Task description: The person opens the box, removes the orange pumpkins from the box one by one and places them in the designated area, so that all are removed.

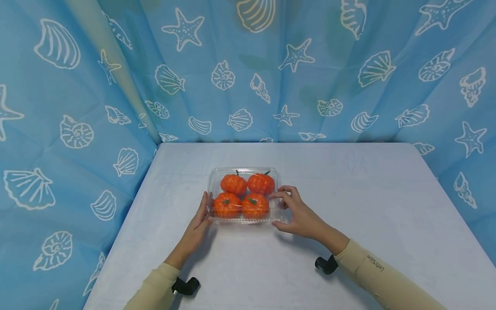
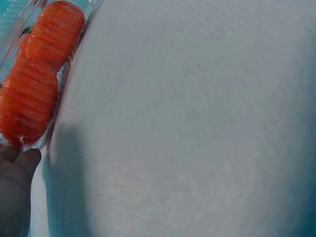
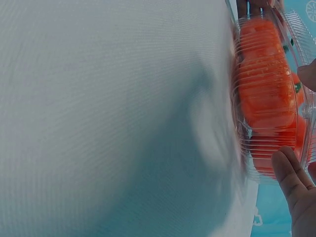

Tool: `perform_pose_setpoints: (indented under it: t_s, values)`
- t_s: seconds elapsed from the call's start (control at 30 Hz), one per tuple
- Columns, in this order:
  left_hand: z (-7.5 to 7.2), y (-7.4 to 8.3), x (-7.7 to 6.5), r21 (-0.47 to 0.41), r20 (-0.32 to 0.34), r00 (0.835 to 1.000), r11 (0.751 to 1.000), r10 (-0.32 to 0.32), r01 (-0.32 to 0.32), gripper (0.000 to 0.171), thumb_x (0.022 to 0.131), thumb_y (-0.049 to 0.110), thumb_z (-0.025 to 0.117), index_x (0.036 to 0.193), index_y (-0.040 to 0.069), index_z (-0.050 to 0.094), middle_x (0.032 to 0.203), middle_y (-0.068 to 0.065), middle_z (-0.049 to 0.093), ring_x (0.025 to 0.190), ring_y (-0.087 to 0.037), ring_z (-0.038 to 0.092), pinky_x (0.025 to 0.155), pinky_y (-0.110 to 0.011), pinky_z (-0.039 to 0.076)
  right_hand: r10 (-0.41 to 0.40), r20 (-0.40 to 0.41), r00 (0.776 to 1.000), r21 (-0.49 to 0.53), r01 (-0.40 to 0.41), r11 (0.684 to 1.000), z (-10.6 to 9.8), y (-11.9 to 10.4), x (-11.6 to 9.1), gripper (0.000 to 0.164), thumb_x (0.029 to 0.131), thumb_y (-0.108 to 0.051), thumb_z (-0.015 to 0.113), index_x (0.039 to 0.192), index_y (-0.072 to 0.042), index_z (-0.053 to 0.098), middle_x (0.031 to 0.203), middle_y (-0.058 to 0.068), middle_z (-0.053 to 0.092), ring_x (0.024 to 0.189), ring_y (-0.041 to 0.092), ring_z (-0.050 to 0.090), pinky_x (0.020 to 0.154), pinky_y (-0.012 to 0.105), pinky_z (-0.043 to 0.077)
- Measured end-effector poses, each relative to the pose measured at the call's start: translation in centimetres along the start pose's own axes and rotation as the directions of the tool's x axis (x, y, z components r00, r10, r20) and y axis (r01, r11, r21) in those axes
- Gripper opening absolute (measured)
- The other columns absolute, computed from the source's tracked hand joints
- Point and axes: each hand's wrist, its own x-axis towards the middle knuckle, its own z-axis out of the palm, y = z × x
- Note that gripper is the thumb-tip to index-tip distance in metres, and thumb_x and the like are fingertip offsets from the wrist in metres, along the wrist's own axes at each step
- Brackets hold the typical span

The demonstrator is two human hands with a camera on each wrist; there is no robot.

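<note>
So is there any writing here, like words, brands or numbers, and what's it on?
"Let'sSlim", as best I can read it (small, spelling uncertain): on the right sleeve.
No other text readable: none on the clear container, the orange pumpkins or the blue curtain.

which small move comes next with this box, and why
I'd probably draw the right hand's thumb and fingers together on the right end of the box: they sit spread there, while the left hand lies along its left side, likely steadying it. Four pumpkins are inside, and whether the box is snapped shut isn't clear.
</note>
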Motion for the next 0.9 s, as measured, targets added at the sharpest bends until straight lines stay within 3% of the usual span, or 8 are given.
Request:
perform_pose_setpoints:
  t_s: [0.2,0.3,0.43,0.6,0.77,0.83,0.9]
  values:
    - [0.0,0.1,0.0,0.023,-0.012,1.0,1.0,-0.002,0.003,0.07,0.105,0.003,0.042,0.164,0.009,0.004,0.17,-0.012,0.006,0.156,-0.031,0.006,0.113,-0.007,0.01,0.01,-0.001,1.0,-0.012,-0.01,1.0,0.1,0.0,0.0,0.07,0.08,-0.02,0.087,0.14,-0.022,0.05,0.147,0.009,0.031,0.104,0.018,0.056,0.093,0.041,0.057]
    - [-0.1,0.4,0.0,0.059,-0.028,0.999,0.998,-0.019,0.021,0.07,0.105,0.002,0.041,0.165,0.011,0.005,0.17,-0.009,0.009,0.156,-0.03,0.009,0.122,-0.024,0.013,0.009,-0.003,1.0,-0.012,-0.009,1.0,0.2,0.0,0.0,0.07,0.079,-0.019,0.087,0.139,-0.021,0.05,0.146,0.009,0.031,0.104,0.018,0.056,0.093,0.04,0.057]
    - [-0.2,0.4,0.1,0.073,-0.03,0.999,0.997,-0.021,0.023,0.068,0.107,0.007,0.04,0.165,0.014,0.004,0.171,-0.007,0.006,0.156,-0.029,0.008,0.124,-0.045,0.012,0.014,-0.003,1.0,-0.013,-0.014,1.0,0.1,0.0,0.0,0.07,0.08,-0.019,0.086,0.14,-0.019,0.05,0.146,0.01,0.031,0.104,0.018,0.056,0.093,0.04,0.057]
    - [-0.1,-0.1,0.0,0.046,-0.034,0.999,0.999,-0.004,0.006,0.078,0.107,0.01,0.048,0.164,0.012,-0.005,0.17,-0.014,-0.001,0.156,-0.033,0.004,0.123,-0.041,0.008,0.025,-0.012,1.0,-0.015,-0.025,1.0,0.3,-0.3,0.0,0.071,0.081,-0.016,0.085,0.141,-0.017,0.048,0.149,0.012,0.029,0.106,0.022,0.056,0.093,0.041,0.057]
    - [0.0,-0.4,0.0,0.03,-0.057,0.998,0.999,-0.028,0.03,0.086,0.104,0.015,0.058,0.164,0.01,-0.005,0.168,-0.02,0.006,0.154,-0.037,0.009,0.121,-0.053,0.014,0.044,-0.02,0.999,-0.019,-0.044,0.999,0.8,-0.6,0.0,0.072,0.081,-0.015,0.082,0.143,-0.017,0.044,0.152,0.013,0.026,0.099,0.017,0.054,0.085,0.031,0.058]
    - [0.0,-0.5,0.0,0.021,-0.058,0.998,0.999,-0.037,0.038,0.086,0.104,0.017,0.059,0.164,0.009,-0.003,0.169,-0.019,0.008,0.154,-0.037,0.01,0.121,-0.05,0.016,0.051,-0.022,0.998,-0.022,-0.051,0.998,1.0,-0.6,0.0,0.073,0.082,-0.016,0.082,0.143,-0.016,0.042,0.153,0.012,0.024,0.097,0.015,0.053,0.083,0.029,0.057]
    - [0.0,-0.5,0.1,0.004,-0.056,0.998,0.999,-0.039,0.04,0.085,0.104,0.017,0.059,0.164,0.008,-0.001,0.169,-0.018,0.009,0.154,-0.036,0.011,0.121,-0.037,0.019,0.05,-0.029,0.998,-0.019,-0.051,0.999,1.1,-0.7,0.0,0.073,0.083,-0.015,0.081,0.144,-0.015,0.041,0.154,0.012,0.023,0.096,0.014,0.052,0.082,0.029,0.057]
